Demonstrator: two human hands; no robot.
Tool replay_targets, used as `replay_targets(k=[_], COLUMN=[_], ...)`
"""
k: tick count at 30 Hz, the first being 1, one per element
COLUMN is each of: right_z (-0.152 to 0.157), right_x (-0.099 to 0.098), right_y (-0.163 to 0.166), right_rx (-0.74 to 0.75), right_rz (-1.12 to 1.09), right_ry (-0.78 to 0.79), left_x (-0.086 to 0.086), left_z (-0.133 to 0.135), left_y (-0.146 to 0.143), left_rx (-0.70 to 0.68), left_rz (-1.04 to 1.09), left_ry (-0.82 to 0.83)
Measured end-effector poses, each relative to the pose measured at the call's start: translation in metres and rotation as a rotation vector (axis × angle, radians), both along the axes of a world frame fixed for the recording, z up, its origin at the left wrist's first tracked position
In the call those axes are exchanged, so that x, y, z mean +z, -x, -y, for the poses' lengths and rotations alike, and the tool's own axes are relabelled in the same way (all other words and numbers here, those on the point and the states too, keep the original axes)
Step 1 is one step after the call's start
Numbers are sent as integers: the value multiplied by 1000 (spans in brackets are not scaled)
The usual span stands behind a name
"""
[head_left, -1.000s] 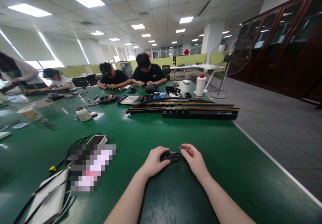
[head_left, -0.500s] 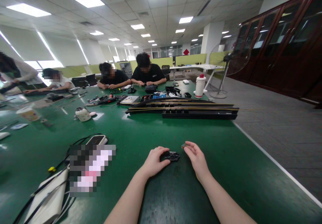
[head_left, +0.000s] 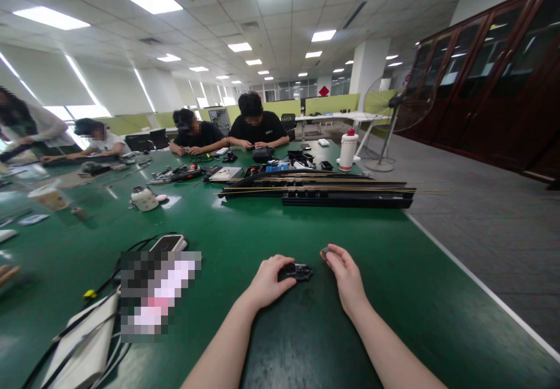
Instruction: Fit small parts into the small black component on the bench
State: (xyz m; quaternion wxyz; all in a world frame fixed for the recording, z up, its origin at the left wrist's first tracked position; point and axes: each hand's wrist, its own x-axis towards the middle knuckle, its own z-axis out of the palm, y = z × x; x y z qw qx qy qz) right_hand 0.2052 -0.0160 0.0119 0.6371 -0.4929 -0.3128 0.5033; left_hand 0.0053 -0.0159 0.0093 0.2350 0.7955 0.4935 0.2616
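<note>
My left hand (head_left: 268, 282) pins the black part (head_left: 297, 272) to the tabletop (head_left: 406, 284); my right hand (head_left: 349, 276), pinching a tiny piece (head_left: 324, 251), needs bracing, I reckon.

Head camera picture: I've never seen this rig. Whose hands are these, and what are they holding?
There is no machine here: the camera sits on a person's head, looking forward and down. Both bare arms are that person's own. The left hand grips a small black part resting at the edge of a dark mat on the green table. The right hand pinches a tiny piece beside it. Farther off lie long black bars, and other people work at the far end.
</note>
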Motion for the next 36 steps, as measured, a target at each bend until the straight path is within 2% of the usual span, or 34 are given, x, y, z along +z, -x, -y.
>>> replay_targets(k=[10, 21, 36], right_z=[-4, -3, -3], right_x=[-7, 0, -5], right_y=[-1, -2, -4], right_rx=[-70, -124, -121], right_rz=[-129, -219, -125], right_ry=[-14, -1, -23], left_x=[0, 1, 3], left_z=[0, 0, 2], left_y=[0, 0, 0], left_rx=[2, 2, 5], left_rz=[4, 6, 3], left_ry=[-9, -3, 5])
